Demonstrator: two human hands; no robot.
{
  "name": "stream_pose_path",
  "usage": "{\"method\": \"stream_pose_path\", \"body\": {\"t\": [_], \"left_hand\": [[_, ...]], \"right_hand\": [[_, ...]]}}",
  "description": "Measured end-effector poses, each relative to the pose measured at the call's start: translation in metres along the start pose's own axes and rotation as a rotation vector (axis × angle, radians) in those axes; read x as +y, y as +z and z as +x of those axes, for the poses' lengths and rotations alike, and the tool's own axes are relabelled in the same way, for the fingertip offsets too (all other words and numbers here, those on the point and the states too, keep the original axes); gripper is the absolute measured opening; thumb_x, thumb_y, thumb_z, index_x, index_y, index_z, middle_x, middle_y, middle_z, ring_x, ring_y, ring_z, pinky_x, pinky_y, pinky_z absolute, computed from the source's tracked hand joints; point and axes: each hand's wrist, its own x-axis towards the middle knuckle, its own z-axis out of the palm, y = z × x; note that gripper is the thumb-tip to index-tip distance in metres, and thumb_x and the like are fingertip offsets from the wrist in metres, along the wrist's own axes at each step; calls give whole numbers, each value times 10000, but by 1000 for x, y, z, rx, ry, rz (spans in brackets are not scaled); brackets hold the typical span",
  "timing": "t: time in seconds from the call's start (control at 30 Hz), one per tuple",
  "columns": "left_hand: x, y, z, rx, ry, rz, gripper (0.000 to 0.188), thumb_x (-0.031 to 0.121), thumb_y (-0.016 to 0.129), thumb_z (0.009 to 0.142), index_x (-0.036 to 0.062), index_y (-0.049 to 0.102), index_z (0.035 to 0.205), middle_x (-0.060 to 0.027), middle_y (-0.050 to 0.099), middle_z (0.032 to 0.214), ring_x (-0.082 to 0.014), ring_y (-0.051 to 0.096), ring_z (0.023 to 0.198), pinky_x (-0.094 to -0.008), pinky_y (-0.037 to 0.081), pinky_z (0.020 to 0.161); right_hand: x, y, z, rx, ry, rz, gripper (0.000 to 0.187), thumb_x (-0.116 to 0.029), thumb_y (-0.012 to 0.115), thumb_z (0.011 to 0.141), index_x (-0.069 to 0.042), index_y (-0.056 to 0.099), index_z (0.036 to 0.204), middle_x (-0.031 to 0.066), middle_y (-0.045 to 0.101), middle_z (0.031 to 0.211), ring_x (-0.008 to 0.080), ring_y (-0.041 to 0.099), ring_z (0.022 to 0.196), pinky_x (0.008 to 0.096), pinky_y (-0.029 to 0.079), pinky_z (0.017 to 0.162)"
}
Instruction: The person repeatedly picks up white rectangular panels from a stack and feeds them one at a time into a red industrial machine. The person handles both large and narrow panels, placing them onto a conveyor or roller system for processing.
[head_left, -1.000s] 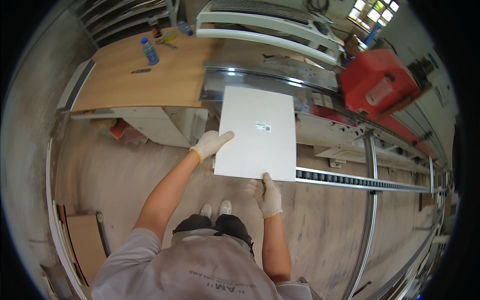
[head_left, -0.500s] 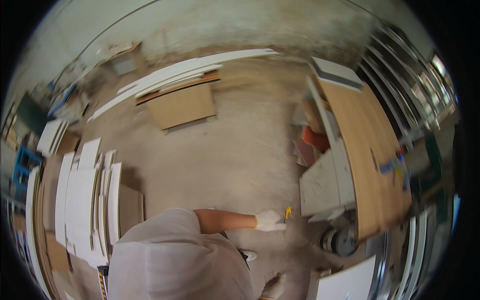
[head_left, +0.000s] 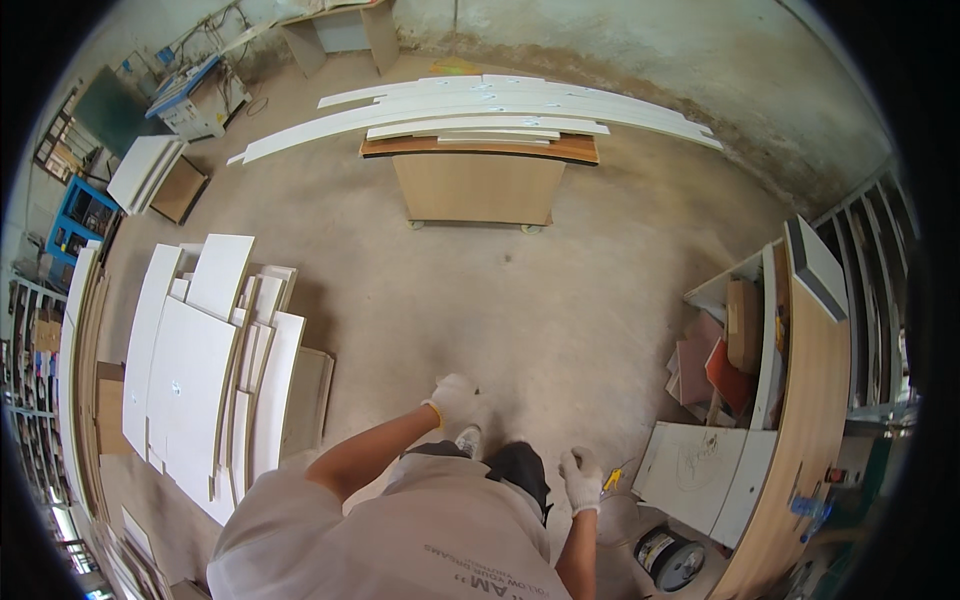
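Observation:
My left hand (head_left: pixel 456 399), in a white knit glove, hangs in front of my body above the bare floor. Its fingers bend loosely and I see nothing held in them. On the right, my right hand (head_left: pixel 580 478), gloved the same way, is low beside my leg. Its fingers are half bent, with a gap between thumb and forefinger, and they appear to hold nothing. Just right of it is a small yellow tool (head_left: pixel 613 480), apart from the hand; its exact kind is too small to make out. A thin hose or cord curves near it.
White panels (head_left: pixel 195 370) are stacked at my left. Ahead, long white strips (head_left: pixel 480 103) lie across a wheeled wooden cart (head_left: pixel 480 187). A wood-topped bench (head_left: pixel 790 440) runs along the right, with a dark bucket (head_left: pixel 670 558) beside it. Panel offcuts (head_left: pixel 700 350) lean under the bench.
The view has swung right, so the bench sits farther right and the cart nearer the middle. My left hand has moved left, away from the yellow tool; my right hand has come up beside it.

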Motion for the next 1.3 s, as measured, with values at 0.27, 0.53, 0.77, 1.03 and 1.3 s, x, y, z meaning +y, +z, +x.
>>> {"method": "stream_pose_path", "body": {"t": [0.27,0.53,0.77,1.03,1.3], "left_hand": [[-76,-91,81,129,-200,-51,633,625,682,926,4,804,950,-271,769,939,-454,755,943,-526,588,893],[-140,-295,194,256,-313,-44,622,597,662,953,-12,786,933,-267,766,911,-461,753,925,-536,550,965],[-218,-481,378,631,-252,-298,563,554,704,957,-4,762,905,-253,765,901,-472,737,889,-549,568,850],[-306,-686,666,613,-439,-41,475,537,651,1011,84,773,1088,-159,773,1024,-392,748,945,-558,554,883],[-348,-669,714,194,83,990,405,317,687,975,128,698,1333,-74,703,1049,-335,716,1072,-622,486,979]], "right_hand": [[-131,82,173,-363,-52,-513,571,-447,728,952,16,677,1284,250,777,1162,431,742,1118,500,582,985],[-310,148,371,-379,-263,-643,540,-424,742,956,4,678,1279,248,776,1158,433,736,1125,490,582,981],[-522,198,553,-418,-421,-596,472,-379,729,990,-15,688,1288,236,772,1145,386,746,1108,459,582,957],[-679,241,849,167,-514,-714,577,-406,731,965,-27,624,1386,259,727,1268,465,679,1208,521,534,1034],[-737,281,902,-313,-731,-1162,843,-415,809,871,-130,493,1598,165,510,1618,351,486,1481,447,420,1230]]}}
